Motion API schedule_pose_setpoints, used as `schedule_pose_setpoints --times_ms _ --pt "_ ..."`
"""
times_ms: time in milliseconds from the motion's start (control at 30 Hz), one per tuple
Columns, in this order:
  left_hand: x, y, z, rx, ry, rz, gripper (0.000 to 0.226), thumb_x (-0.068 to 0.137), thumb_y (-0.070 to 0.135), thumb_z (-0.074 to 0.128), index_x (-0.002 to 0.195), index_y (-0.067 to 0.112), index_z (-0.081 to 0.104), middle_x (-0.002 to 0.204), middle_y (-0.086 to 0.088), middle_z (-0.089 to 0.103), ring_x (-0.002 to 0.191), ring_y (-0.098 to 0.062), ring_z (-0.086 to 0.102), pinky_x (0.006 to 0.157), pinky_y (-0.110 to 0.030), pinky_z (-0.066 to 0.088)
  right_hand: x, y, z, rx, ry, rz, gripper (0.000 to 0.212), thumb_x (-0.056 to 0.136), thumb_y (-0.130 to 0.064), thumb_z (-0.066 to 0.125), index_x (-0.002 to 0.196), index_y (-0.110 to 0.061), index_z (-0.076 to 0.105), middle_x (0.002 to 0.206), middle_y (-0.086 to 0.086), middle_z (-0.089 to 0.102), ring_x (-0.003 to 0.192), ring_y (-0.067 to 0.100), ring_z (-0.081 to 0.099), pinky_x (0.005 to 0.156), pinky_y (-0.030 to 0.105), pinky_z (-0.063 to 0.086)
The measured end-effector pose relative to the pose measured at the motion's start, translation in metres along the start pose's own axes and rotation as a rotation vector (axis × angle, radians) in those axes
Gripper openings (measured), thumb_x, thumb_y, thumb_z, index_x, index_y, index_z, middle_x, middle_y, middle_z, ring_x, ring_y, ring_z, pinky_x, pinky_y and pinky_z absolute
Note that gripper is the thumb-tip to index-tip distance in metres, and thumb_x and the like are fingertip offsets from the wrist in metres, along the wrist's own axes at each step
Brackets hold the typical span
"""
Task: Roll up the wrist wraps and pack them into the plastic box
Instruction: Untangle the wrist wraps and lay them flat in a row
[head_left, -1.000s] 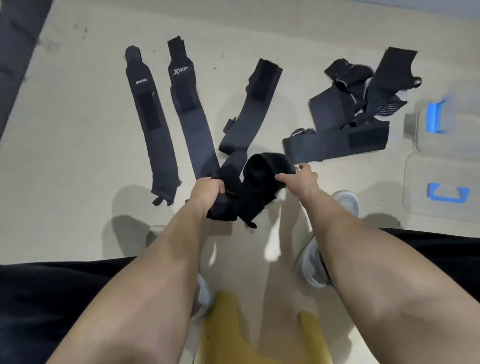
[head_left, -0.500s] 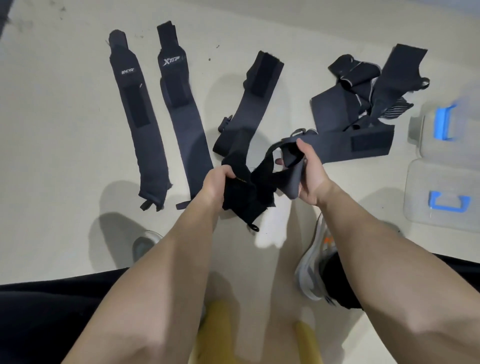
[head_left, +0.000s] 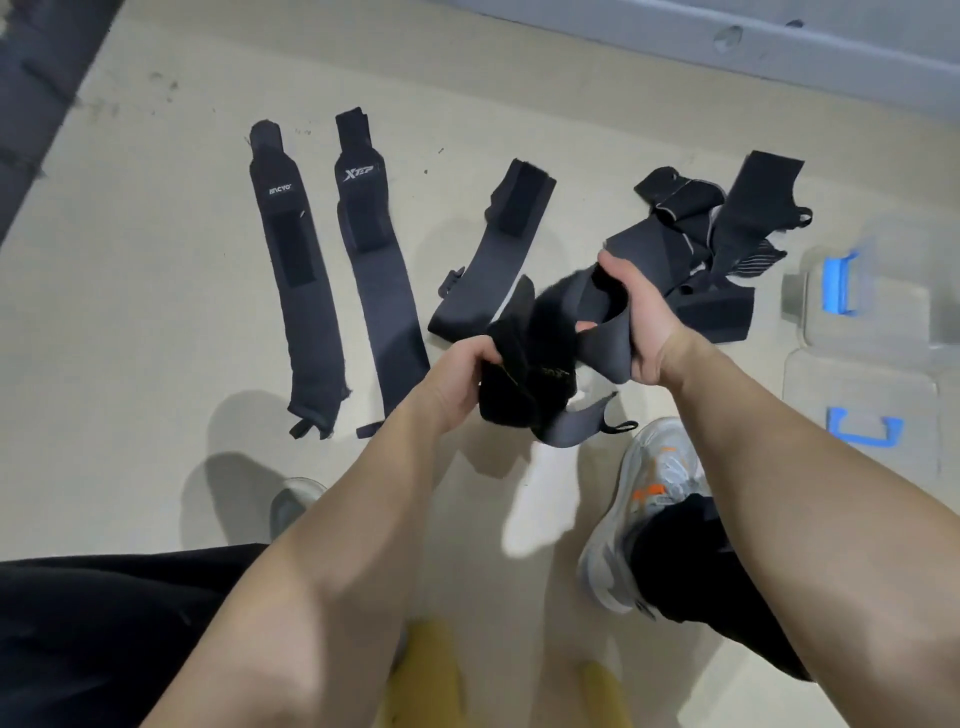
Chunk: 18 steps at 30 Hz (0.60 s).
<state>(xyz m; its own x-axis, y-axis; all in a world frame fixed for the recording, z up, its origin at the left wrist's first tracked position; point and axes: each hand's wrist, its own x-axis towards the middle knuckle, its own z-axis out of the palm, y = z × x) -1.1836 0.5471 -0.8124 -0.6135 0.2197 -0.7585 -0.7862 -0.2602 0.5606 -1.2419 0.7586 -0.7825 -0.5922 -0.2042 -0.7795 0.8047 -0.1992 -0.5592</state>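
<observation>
Left hand (head_left: 457, 374) grips a bunched black wrist wrap (head_left: 524, 374) above the floor; right hand (head_left: 641, 317) curls round its grey free end. Clear plastic box (head_left: 862, 317), blurred, probably lidless, sits far right.

Single wide-angle head view, forward and steeply down, close over the left hand (head_left: 457, 376) and right hand (head_left: 647, 325), floor (head_left: 130, 322) beyond.

Grey sneaker (head_left: 639, 488), beige floor (head_left: 130, 312), black trousers (head_left: 78, 623)
</observation>
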Motion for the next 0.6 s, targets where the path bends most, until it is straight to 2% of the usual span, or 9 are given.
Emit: schedule_pose_setpoints --times_ms 67,100,233,300,367,400,433,500,600 --pt "-0.001 0.0 -0.004 0.096 -0.015 -0.009 0.015 0.067 0.012 0.053 0.076 0.011 0.065 0.083 -0.006 0.065 0.088 -0.025 0.062 0.089 -0.032 0.048 -0.005 -0.008 -0.007 0.021 -0.015 -0.053 0.042 0.094 -0.055 0.063 0.073 -0.019 0.066 0.07 0.001 0.059 0.056 0.013 0.056 0.06 0.028 0.048" --pt "-0.003 0.001 -0.003 0.117 -0.041 -0.019 0.017 0.066 0.012 0.054 0.077 0.011 0.067 0.084 -0.007 0.066 0.088 -0.025 0.063 0.089 -0.032 0.048 -0.007 -0.011 -0.01 0.017 -0.025 -0.064 0.041 0.093 -0.056 0.064 0.074 -0.019 0.063 0.068 0.0 0.057 0.057 0.013 0.051 0.06 0.027 0.046" --pt "-0.014 0.003 0.02 0.191 -0.102 -0.049 0.03 0.063 0.015 0.053 0.089 0.007 0.065 0.087 -0.006 0.061 0.086 -0.02 0.057 0.084 -0.029 0.046 -0.015 -0.02 -0.009 0.08 0.035 -0.099 0.049 0.089 -0.063 0.063 0.08 -0.017 0.079 0.091 0.006 0.075 0.081 0.022 0.072 0.089 0.037 0.057" --pt "-0.019 0.002 0.027 0.229 -0.091 -0.033 0.025 0.062 0.018 0.054 0.082 0.009 0.066 0.084 -0.005 0.061 0.085 -0.02 0.054 0.081 -0.03 0.044 -0.02 -0.027 -0.002 0.106 0.026 -0.101 0.056 0.088 -0.065 0.061 0.08 -0.014 0.082 0.096 0.011 0.077 0.087 0.027 0.074 0.092 0.042 0.058" --pt "-0.022 0.002 0.026 0.225 -0.077 -0.02 0.027 0.065 0.019 0.056 0.087 0.009 0.069 0.088 -0.007 0.065 0.089 -0.022 0.059 0.087 -0.033 0.046 -0.02 -0.032 -0.003 0.09 0.031 -0.114 0.05 0.083 -0.064 0.067 0.078 -0.016 0.082 0.095 0.009 0.076 0.085 0.026 0.074 0.087 0.04 0.06" --pt "-0.023 0.003 0.024 0.201 -0.075 -0.021 0.03 0.069 0.019 0.056 0.092 0.008 0.07 0.091 -0.008 0.066 0.091 -0.023 0.062 0.089 -0.033 0.048 -0.02 -0.034 -0.005 0.085 0.033 -0.139 0.043 0.08 -0.061 0.071 0.075 -0.02 0.081 0.089 0.004 0.074 0.078 0.021 0.072 0.078 0.034 0.059" --pt "-0.026 0.006 0.022 0.177 -0.08 -0.018 0.03 0.073 0.019 0.056 0.097 0.008 0.07 0.094 -0.009 0.068 0.093 -0.024 0.064 0.09 -0.034 0.05 -0.018 -0.036 -0.01 0.069 0.051 -0.173 0.036 0.078 -0.058 0.075 0.073 -0.023 0.079 0.083 -0.001 0.07 0.07 0.015 0.066 0.069 0.029 0.052" --pt "-0.029 0.012 0.016 0.16 -0.073 -0.007 0.028 0.083 0.017 0.053 0.104 0.008 0.071 0.1 -0.01 0.07 0.095 -0.024 0.067 0.091 -0.036 0.052 -0.015 -0.042 -0.022 -0.009 0.12 -0.217 0.028 0.072 -0.052 0.081 0.074 -0.026 0.075 0.076 -0.006 0.06 0.064 0.009 0.053 0.064 0.025 0.035" --pt "-0.033 0.024 0.008 0.132 -0.016 0.028 0.042 0.087 0.018 0.054 0.121 -0.004 0.065 0.105 -0.016 0.067 0.1 -0.031 0.065 0.095 -0.042 0.052 -0.014 -0.044 -0.038 -0.209 0.19 -0.222 0.018 0.082 -0.029 0.072 0.067 -0.023 0.065 0.066 -0.007 0.053 0.059 0.009 0.043 0.06 0.025 0.028"
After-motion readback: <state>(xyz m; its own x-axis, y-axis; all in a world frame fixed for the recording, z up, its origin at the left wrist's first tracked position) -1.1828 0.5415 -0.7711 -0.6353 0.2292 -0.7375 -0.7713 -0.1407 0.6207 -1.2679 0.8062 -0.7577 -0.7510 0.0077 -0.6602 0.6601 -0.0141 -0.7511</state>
